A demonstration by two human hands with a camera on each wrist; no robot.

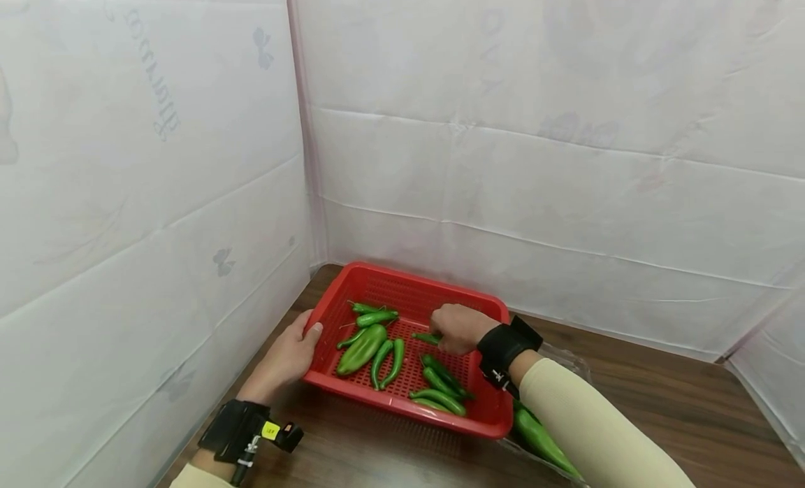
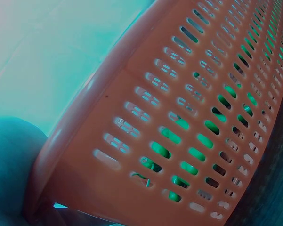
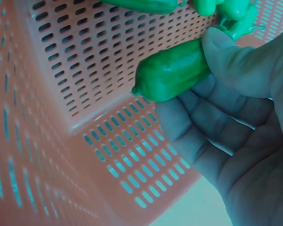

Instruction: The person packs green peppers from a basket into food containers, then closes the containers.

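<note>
Staged recording booth — white sheeting (image 1: 503, 124) walls round a wooden table (image 1: 660, 383).

Red slotted basket (image 1: 352, 282) of green peppers, with one green pepper (image 1: 426, 338) pinched in it.

The basket is a shallow red plastic rectangle with rounded corners and rows of slots in floor and walls; it sits flat on the wooden tabletop, turned so one corner points toward 11 o'clock. The left hand (image 1: 286, 359) grips its rim at 9 o'clock, thumb over the edge. The right hand (image 1: 458, 328) reaches in at about 2 o'clock and pinches the glossy pepper between thumb and fingers, blunt tip toward 9 o'clock, just above the floor. Other green peppers lie loose at the basket's centre and toward 5 o'clock.
</note>
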